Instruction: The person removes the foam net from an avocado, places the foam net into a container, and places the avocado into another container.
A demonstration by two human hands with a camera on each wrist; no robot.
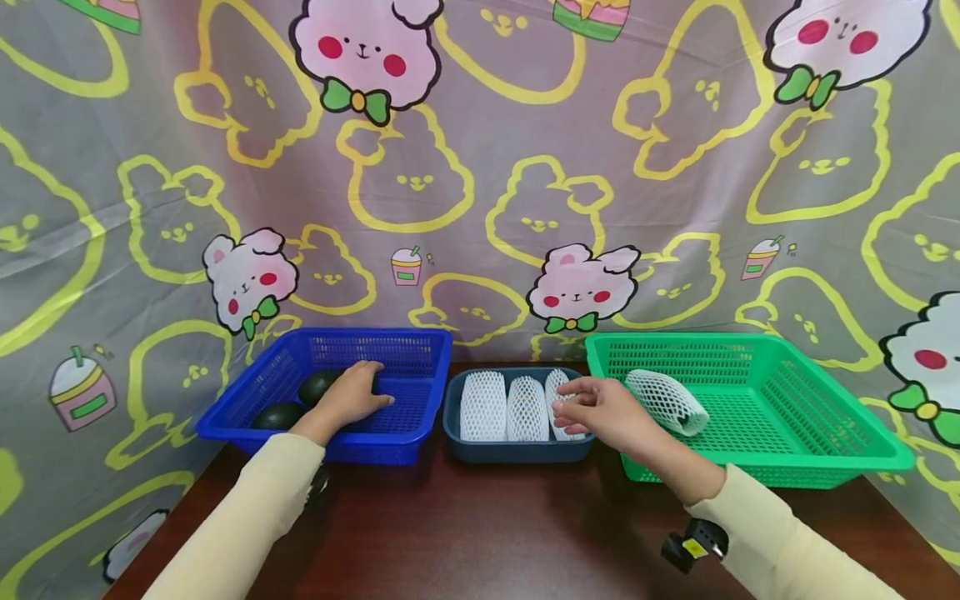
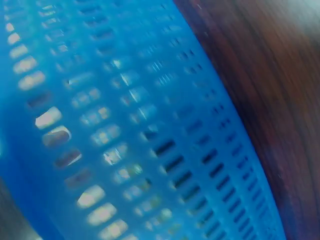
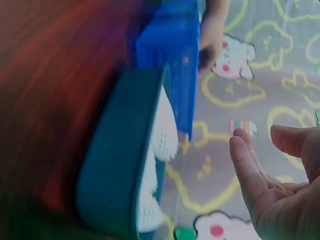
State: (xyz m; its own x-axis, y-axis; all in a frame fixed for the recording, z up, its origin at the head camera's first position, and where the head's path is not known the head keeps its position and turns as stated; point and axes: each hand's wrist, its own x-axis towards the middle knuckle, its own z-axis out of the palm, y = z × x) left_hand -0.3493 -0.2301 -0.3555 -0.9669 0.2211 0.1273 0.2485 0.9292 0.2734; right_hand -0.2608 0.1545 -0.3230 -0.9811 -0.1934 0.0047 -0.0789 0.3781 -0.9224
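My left hand [image 1: 347,402] reaches into the blue basket [image 1: 420,433], beside two dark green avocados [image 1: 279,415]. A dark patch between its thumb and fingers looks like another avocado in its grip, mostly hidden by the hand; the right wrist view also shows something dark under this hand [image 3: 212,42]. My right hand [image 1: 611,417] hovers by the right end of a dark blue-grey tray [image 1: 517,451], fingers loosely bent and thumb apart, holding nothing. White foam net sleeves [image 1: 483,407] lie in that tray, the rightmost partly behind my fingers.
A green basket [image 1: 817,462] stands at the right with one foam net sleeve [image 1: 666,402] in it, something dark showing at its end. Baskets and tray stand in a row on the brown wooden table [image 1: 465,533]. A patterned curtain [image 1: 480,192] hangs behind.
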